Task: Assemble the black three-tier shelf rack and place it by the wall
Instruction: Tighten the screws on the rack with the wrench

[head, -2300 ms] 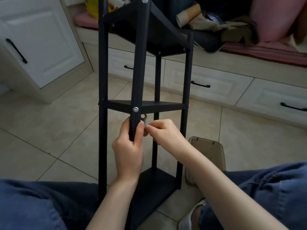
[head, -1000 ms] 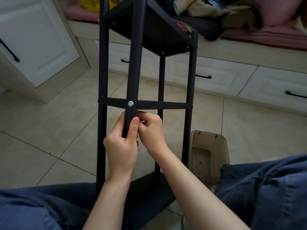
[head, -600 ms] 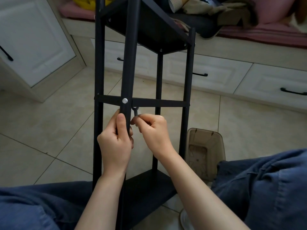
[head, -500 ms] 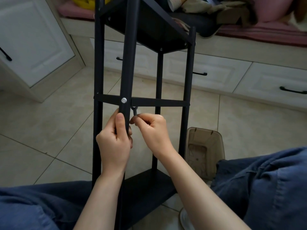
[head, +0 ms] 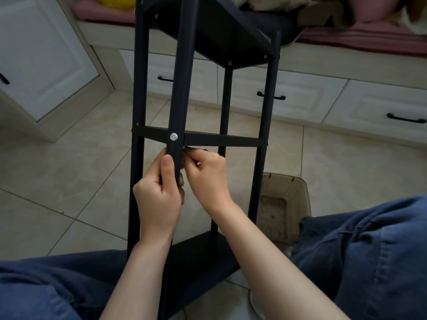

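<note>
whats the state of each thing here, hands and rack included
rack, standing, three shelves fitted
front post, gripped by left hand
right hand, pinches small dark tool under middle shelf
screw, seated in front post
bin, open
drawers, shut
cabinet door, shut

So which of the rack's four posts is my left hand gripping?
The nearest post, the one with the silver screw at the middle shelf; the left hand wraps it just below. It holds none of the others.
</note>
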